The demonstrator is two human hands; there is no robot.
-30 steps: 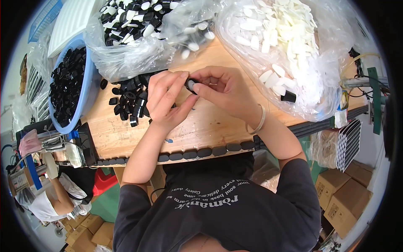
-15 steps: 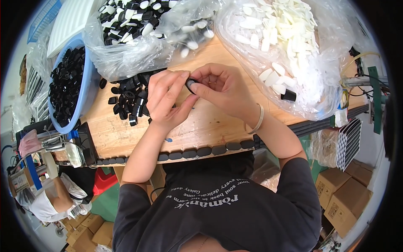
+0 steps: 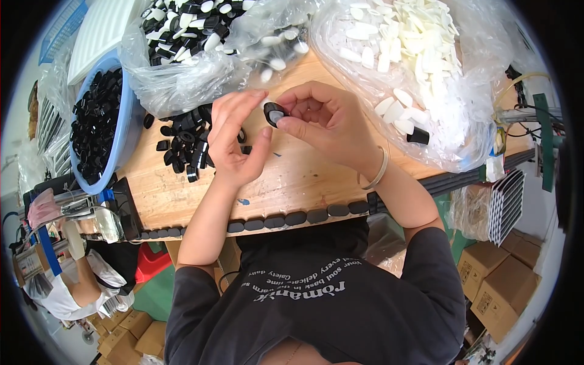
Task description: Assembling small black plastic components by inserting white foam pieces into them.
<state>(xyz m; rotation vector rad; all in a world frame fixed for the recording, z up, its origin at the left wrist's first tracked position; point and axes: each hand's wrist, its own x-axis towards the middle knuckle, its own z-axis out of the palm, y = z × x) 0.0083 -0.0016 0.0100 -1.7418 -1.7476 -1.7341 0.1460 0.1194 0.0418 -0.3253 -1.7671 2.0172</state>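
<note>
My right hand pinches a small black oval cap with a pale greyish piece showing at its face, held above the middle of the wooden table. Just left of it, my left hand has its fingers stretched out and its thumb apart, with nothing in its grasp. Beyond and beside that hand lies a loose pile of black caps, partly hidden by its fingers.
A blue basin of black parts stands at the left. Clear plastic bags hold black-and-white pieces at the back and white oval pieces at the right. Dark padding lines the near table edge. A co-worker's arm shows lower left.
My left hand has let go of the black cap and drawn back a little to the left, its fingers opening. The cap stays in my right hand.
</note>
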